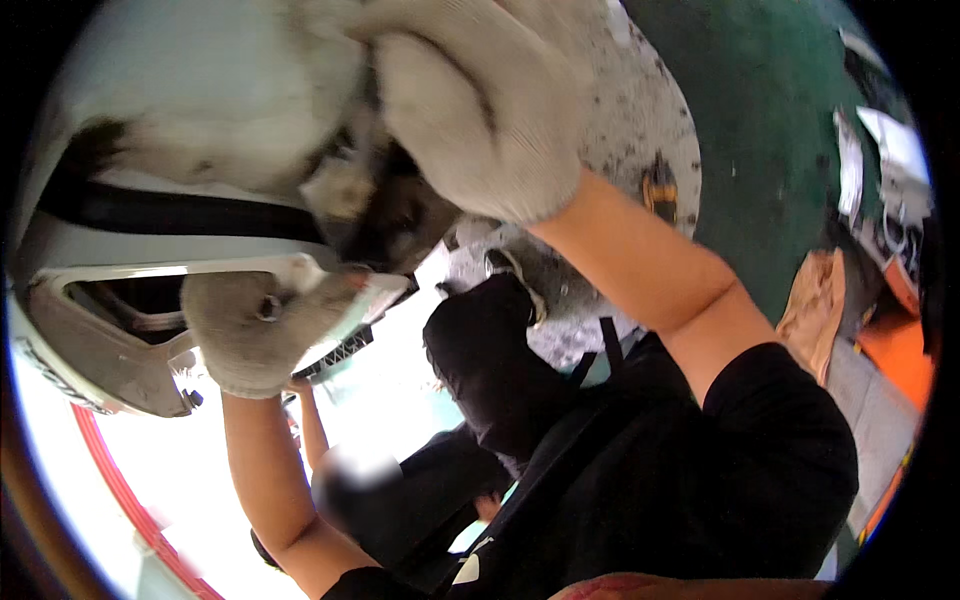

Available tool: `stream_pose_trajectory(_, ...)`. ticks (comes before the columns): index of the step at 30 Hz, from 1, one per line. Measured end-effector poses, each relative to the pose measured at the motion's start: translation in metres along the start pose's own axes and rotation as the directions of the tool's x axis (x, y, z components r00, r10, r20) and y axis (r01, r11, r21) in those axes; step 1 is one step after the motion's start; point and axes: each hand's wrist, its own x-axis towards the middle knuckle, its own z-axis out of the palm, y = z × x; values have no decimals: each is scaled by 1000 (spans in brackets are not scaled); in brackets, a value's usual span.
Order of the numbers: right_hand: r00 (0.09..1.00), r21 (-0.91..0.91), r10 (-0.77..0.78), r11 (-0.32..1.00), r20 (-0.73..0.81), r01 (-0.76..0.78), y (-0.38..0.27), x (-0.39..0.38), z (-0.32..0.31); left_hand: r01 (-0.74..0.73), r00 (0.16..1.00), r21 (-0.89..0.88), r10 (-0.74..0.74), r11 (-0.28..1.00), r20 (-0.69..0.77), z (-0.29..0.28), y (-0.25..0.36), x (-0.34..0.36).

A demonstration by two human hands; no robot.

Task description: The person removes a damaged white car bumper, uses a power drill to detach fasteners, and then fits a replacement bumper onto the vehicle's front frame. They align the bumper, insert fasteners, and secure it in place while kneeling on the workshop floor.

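Note:
A white vehicle panel that looks like a bumper [180,262], with a dark strip and a rectangular cutout, fills the left of the view. My left hand [245,335], in an off-white knit glove, is closed on its lower edge beside the cutout. Some of its fingertips are out of sight. Higher up, my right hand [470,115], gloved alike, has its fingers curled against the dirty pale underside [240,90]. What those fingers hold, if anything, is hidden. Between the hands, dark parts [395,215] show in a gap, too blurred to name.
A yellow-and-black tool [660,188] lies on the speckled pale floor patch beyond my right forearm. Another person in black [410,510] is close at lower left, one arm raised. Brown paper [812,305], white sheets [890,145] and an orange object [895,345] lie at right.

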Motion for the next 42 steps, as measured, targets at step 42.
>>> stream_pose_trajectory(42,-751,-909,627,159,-208,385,-307,-293,-578,113,930,219,-26,969,-367,15,-24,-15)
